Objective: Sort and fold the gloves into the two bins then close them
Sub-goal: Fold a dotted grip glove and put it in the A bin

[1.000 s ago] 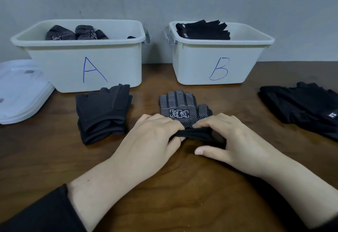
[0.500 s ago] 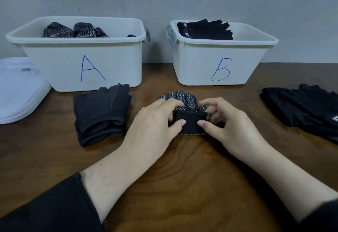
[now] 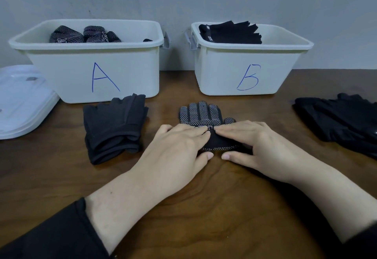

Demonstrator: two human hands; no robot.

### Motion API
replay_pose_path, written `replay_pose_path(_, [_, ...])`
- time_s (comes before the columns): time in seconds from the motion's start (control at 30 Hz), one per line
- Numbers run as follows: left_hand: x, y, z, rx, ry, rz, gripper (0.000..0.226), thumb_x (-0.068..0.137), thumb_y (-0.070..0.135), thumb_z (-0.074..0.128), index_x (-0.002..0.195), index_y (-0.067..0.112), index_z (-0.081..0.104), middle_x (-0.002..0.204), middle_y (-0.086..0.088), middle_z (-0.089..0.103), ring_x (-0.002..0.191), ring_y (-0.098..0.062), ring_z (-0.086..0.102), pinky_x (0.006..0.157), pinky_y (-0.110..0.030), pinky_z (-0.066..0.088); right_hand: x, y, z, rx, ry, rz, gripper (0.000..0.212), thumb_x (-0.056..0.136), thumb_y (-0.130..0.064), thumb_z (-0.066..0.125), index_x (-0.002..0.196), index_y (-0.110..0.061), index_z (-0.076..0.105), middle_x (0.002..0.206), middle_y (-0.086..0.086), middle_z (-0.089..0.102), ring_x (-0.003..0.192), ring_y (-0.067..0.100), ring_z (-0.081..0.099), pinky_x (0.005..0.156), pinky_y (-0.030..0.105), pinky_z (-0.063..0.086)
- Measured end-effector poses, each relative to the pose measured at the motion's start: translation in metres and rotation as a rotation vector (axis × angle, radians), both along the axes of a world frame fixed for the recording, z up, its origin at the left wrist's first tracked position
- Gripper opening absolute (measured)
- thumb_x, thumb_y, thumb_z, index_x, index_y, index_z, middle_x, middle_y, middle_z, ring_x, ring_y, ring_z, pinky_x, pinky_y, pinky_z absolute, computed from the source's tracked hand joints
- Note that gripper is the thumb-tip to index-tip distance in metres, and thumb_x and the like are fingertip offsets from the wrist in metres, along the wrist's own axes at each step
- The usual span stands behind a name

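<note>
A black dotted glove (image 3: 201, 112) lies on the wooden table in front of the bins, its cuff folded up over the palm. My left hand (image 3: 179, 146) and my right hand (image 3: 253, 142) press flat on the folded cuff, fingertips meeting in the middle, thumbs at its near edge. Bin A (image 3: 126, 75) at the back left holds several folded dotted gloves (image 3: 85, 36). Bin B (image 3: 224, 75) at the back right holds plain black fingerless gloves (image 3: 230, 33).
A folded stack of plain black fingerless gloves (image 3: 114, 128) lies left of my hands. More black gloves (image 3: 342, 120) lie at the right edge. White lids (image 3: 22, 103) are stacked at the far left. A grey wall stands behind the bins.
The cuff was lifted off the table and folded forward over the palm. My fingers, curled round the cuff before, now lie flat and press the fold down.
</note>
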State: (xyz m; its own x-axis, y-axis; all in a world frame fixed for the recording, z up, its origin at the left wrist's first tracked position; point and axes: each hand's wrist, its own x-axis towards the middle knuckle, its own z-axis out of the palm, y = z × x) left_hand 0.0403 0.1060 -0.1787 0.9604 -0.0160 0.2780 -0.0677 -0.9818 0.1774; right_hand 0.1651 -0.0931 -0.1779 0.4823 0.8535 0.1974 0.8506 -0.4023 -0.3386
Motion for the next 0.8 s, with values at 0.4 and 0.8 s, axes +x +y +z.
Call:
replay_pose_path(0.4, [0.003,0.008,-0.005,-0.184,-0.007,0.034,0.046,0.097,0.041,0.057,0.142,0.034,0.052,0.144,0.02,0.051,0.134,-0.004,0.038,0.11,-0.033,0.028,-0.004,0.004,-0.002,0.107,-0.017,-0.061,0.034,0.098,-0.037,0.059,0.131,-0.032,0.066,0.128,-0.024,0.064,0.123,-0.006,0.054,0.109,0.041,0.042])
replay_pose_path(0.8, [-0.006,0.004,0.009,-0.286,-0.067,0.133,0.021,0.101,0.044,0.046,0.114,0.038,0.061,0.093,0.014,0.061,0.092,-0.004,0.042,0.1,-0.027,0.031,-0.013,-0.001,0.02,0.092,0.213,-0.071,0.014,0.099,-0.04,0.052,0.101,-0.04,0.066,0.081,-0.011,0.066,0.079,0.01,0.058,0.075,0.026,0.046])
